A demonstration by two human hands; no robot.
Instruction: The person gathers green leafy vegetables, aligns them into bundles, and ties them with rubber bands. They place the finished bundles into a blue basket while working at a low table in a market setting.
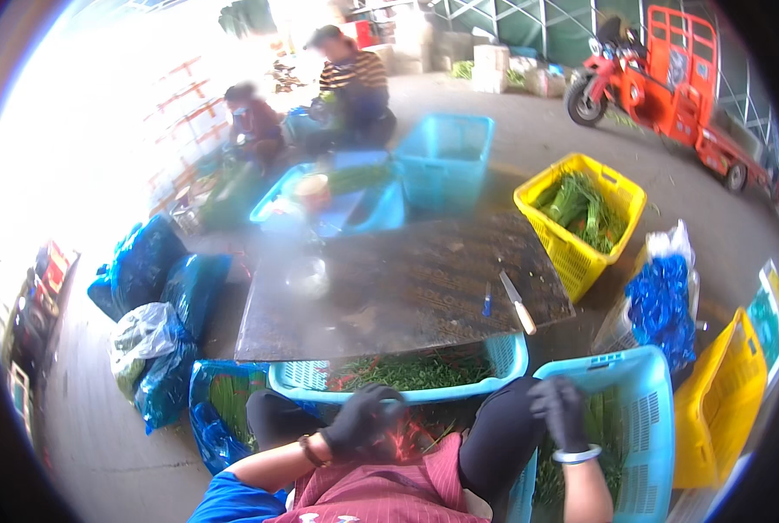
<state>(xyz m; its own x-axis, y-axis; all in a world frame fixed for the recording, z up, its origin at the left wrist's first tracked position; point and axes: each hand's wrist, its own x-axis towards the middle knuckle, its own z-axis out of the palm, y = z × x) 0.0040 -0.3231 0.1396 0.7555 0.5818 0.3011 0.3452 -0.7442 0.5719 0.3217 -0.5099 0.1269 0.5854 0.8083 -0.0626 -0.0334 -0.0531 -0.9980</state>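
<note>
My left hand (366,418), in a dark glove, hovers over my lap beside a blurred bunch of red ties or strips (409,439). Its fingers are smeared by motion, and any hold on the strips is unclear. Above my right knee and the near rim of a light-blue plastic basket (654,418) is my right hand (563,413), also gloved, with fingers apart and nothing visible in them. Long green leafy stalks (602,425) lie inside that basket. Directly before me, another light-blue basket (396,396) holds loose green trimmings (422,371) under the table's near edge.
On the dark wooden table (389,281) lie a kitchen knife (517,304) and a small blue-handled tool (487,302). A yellow crate (569,265) of bundled greens stands beyond, right. Blue plastic bags (144,261) crowd the left. Two people (357,78) sit behind; a red cargo tricycle (674,98) is parked farther back.
</note>
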